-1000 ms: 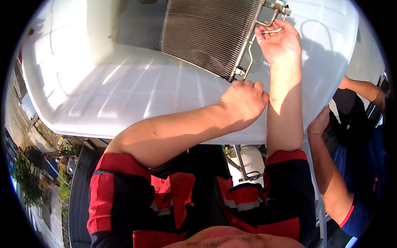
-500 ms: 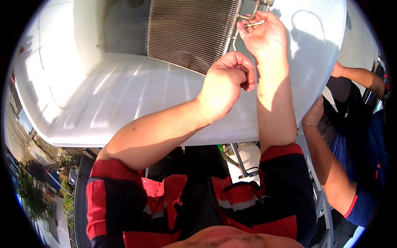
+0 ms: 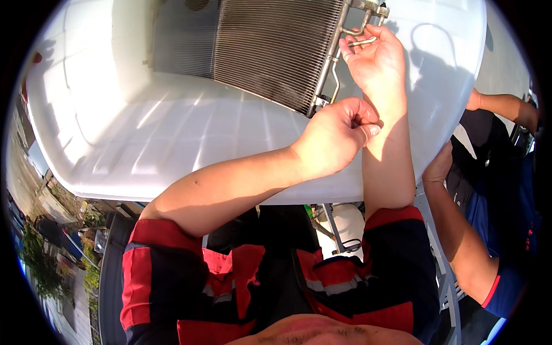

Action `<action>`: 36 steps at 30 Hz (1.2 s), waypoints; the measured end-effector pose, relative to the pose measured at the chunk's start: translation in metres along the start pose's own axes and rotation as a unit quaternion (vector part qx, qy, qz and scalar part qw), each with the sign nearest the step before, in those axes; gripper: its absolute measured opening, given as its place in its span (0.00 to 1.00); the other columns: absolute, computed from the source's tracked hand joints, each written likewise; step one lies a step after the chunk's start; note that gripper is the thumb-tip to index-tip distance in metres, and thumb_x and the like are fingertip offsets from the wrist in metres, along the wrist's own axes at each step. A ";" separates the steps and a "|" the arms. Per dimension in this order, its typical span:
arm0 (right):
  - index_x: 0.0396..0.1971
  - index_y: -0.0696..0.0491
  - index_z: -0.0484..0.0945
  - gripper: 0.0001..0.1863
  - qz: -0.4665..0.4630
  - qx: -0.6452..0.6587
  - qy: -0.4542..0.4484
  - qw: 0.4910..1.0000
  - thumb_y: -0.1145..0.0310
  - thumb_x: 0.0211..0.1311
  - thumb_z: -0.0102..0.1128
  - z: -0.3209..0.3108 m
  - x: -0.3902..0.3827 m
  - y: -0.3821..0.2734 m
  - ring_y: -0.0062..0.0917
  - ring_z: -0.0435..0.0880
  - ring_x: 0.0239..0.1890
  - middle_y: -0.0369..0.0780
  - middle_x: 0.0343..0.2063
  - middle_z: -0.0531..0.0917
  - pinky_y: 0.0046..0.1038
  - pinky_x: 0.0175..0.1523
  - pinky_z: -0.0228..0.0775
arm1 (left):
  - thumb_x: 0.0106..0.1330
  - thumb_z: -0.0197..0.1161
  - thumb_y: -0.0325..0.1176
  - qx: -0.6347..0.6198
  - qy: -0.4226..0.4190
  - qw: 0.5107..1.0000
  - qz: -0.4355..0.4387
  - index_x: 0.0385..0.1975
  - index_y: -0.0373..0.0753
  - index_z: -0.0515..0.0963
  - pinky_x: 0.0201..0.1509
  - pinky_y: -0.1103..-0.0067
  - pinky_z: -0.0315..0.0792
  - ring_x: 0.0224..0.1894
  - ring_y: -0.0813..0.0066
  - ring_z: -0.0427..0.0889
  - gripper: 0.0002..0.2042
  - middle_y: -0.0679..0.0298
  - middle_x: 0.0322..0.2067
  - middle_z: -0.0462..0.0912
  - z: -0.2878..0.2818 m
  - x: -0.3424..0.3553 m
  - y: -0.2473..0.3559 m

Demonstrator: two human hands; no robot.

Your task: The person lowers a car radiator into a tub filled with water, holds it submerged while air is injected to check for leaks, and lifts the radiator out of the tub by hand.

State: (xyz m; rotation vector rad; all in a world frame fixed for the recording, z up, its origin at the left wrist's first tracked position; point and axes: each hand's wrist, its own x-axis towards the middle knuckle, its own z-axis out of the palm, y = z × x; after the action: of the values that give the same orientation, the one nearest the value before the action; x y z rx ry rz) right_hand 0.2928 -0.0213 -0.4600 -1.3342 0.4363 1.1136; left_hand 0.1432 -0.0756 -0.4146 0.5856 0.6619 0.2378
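A finned condenser [image 3: 276, 52], dark with silver fins, stands in a big white plastic tub [image 3: 138, 184]. Bent metal pipes run along its right side. My right hand [image 3: 376, 60] has its fingers curled around one thin metal pipe [image 3: 363, 41] near the upper right. My left hand [image 3: 336, 135] is closed in a pinch just below the condenser's lower right corner. Its fingertips overlap my right forearm [image 3: 386, 149] in this view; whether they touch it, or hold anything small, cannot be made out.
The tub's front rim [image 3: 276, 201] runs close to my body. To the right, another person's hand [image 3: 440, 164] rests at the tub's edge, and a second bare arm [image 3: 506, 106] reaches in farther back. A grey metal frame [image 3: 440, 253] stands at my right side.
My left hand has moved right and slightly down, from beside the condenser's corner to my right forearm. The condenser and tub appear shifted slightly right and down in view; my right hand stays at the pipe.
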 end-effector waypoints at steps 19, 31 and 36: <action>0.33 0.55 0.69 0.07 -0.009 -0.001 0.003 1.000 0.70 0.57 0.55 0.001 0.002 0.004 0.31 0.68 0.40 0.41 0.34 0.71 0.42 0.57 0.61 | 0.70 0.45 0.45 0.473 -0.103 0.873 -0.061 0.28 0.37 0.79 0.41 0.60 0.73 0.35 0.48 0.80 0.20 0.51 0.27 0.82 -0.001 -0.010 0.020; 0.32 0.54 0.69 0.08 -0.008 0.001 -0.002 1.000 0.71 0.54 0.57 0.000 0.003 0.003 0.29 0.67 0.39 0.39 0.33 0.69 0.43 0.56 0.62 | 0.64 0.55 0.35 0.753 -0.274 0.575 -0.166 0.41 0.34 0.76 0.46 0.67 0.73 0.38 0.59 0.83 0.12 0.57 0.34 0.84 -0.014 -0.008 -0.003; 0.31 0.54 0.69 0.08 -0.009 -0.003 0.000 1.000 0.71 0.54 0.57 0.001 0.001 0.003 0.29 0.67 0.39 0.38 0.33 0.69 0.43 0.56 0.62 | 0.69 0.53 0.39 0.755 -0.271 0.581 -0.138 0.42 0.34 0.76 0.46 0.68 0.72 0.38 0.59 0.83 0.14 0.56 0.33 0.84 -0.015 -0.012 -0.009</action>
State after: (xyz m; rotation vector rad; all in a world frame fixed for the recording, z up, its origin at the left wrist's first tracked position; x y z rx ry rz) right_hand 0.2911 -0.0205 -0.4623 -1.3407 0.4213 1.1003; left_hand 0.1246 -0.0806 -0.4233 2.0860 0.1713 -0.9440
